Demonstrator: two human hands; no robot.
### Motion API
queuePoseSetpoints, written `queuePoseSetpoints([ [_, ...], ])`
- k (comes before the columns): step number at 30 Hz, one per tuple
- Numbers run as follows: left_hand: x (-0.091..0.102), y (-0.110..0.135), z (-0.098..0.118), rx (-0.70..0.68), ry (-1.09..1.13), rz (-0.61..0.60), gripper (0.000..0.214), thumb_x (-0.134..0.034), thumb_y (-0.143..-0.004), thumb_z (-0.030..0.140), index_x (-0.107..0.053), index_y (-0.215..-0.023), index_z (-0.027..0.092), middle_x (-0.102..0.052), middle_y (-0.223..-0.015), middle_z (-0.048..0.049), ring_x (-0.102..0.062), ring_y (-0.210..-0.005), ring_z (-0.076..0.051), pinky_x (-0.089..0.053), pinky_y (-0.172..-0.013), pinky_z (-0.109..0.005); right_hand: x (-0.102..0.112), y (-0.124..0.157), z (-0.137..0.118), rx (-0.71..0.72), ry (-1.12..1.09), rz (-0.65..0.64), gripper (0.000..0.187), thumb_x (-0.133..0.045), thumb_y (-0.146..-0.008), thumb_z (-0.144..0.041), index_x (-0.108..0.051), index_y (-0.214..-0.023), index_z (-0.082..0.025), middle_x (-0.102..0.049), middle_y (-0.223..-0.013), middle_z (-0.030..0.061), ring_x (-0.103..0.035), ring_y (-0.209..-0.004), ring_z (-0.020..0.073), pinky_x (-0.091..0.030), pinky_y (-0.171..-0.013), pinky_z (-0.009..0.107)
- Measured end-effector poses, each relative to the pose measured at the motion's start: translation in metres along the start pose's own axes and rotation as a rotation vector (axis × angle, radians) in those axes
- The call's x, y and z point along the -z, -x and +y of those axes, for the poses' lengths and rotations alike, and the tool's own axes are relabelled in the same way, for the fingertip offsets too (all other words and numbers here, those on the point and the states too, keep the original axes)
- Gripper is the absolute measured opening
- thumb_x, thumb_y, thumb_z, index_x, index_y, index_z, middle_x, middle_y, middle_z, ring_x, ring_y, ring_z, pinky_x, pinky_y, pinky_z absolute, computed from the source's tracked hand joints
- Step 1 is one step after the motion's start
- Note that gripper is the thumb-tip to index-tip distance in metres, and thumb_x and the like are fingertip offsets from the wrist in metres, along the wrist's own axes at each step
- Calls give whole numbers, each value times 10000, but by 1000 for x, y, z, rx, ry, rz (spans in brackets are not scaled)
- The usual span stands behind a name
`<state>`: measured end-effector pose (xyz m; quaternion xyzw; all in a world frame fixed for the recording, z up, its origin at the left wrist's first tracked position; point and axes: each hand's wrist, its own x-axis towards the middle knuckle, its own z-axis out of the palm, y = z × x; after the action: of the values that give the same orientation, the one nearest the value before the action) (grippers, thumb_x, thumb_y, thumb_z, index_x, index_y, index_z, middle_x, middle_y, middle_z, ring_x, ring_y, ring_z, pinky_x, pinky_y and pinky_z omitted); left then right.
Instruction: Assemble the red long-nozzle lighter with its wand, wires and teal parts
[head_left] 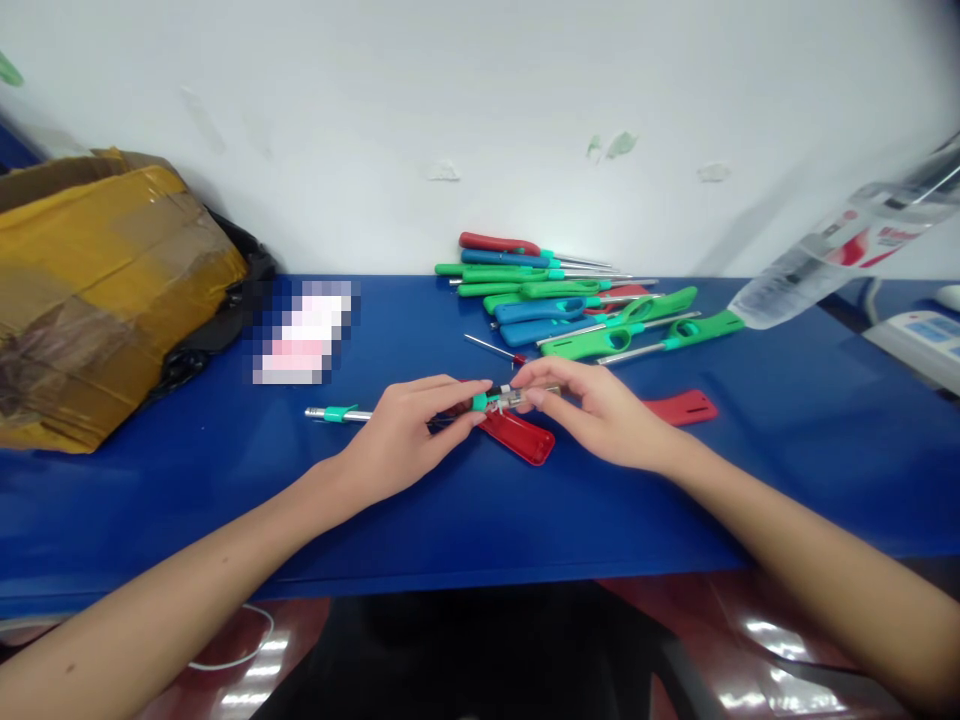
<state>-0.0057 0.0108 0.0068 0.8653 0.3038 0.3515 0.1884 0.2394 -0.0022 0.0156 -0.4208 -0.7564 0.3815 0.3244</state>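
Teal-and-black lighter innards (479,402) are pinched between the thumb and fingertips of my left hand (412,425), while my right hand (589,408) grips the adjoining clear, metallic part (511,398), near a hollow red plastic handle half (525,440) on the blue tabletop (570,520); green, blue and red long-necked lighters (521,312) lie piled behind.

The one camera sits on the person's head. It looks forward and down at the blue surface (450,535). It is near enough to see the fingers (556,370) well, between the near and far edges. Past the far edge it sees the white wall (525,90), and below the near edge, some floor (720,630).
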Motion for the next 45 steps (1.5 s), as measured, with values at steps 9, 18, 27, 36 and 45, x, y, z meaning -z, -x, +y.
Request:
queuePoseSetpoints([
  [9,0,-1,7,-19,22,94,257,-651,-872,165,-714,-1120,145,-714,-828,-30,-653,-710,-110,-541,-675,-204,5,-8,6,-78,-270,-182,210,-534,-964,-336,-617,-1072,-177,-661,-964,53,-637,-909,172,-541,-818,333],
  [18,1,1,8,-91,-30,173,252,-658,-849,125,-733,-1090,120,-712,-919,-60,-647,-734,-90,-525,-625,-160,6,-8,4,-101,-368,-205,200,-531,-972,-328,-627,-1057,-174,-637,-923,40,-613,-874,152,-515,-798,297],
  [27,2,1,4,-123,-90,153,254,-658,-848,124,-740,-1087,105,-713,-934,-80,-666,-767,-111,-561,-711,-199,6,-9,5,-120,-377,-206,218,-523,-980,-342,-637,-1052,-171,-648,-903,37,-616,-848,148,-504,-778,287],
  [36,4,3,0,-101,-73,65,262,-646,-868,154,-734,-1111,113,-710,-938,-86,-679,-796,-136,-576,-750,-236,3,-8,1,-141,-288,-159,251,-514,-979,-354,-645,-1055,-154,-677,-844,40,-635,-803,157,-509,-760,307],
  [45,6,1,1,-10,-37,-18,274,-618,-899,197,-689,-1158,140,-695,-894,-35,-650,-750,-112,-546,-708,-214,3,-7,1,-135,-283,-124,239,-502,-980,-335,-633,-1069,-155,-646,-834,28,-612,-784,148,-509,-746,300],
])
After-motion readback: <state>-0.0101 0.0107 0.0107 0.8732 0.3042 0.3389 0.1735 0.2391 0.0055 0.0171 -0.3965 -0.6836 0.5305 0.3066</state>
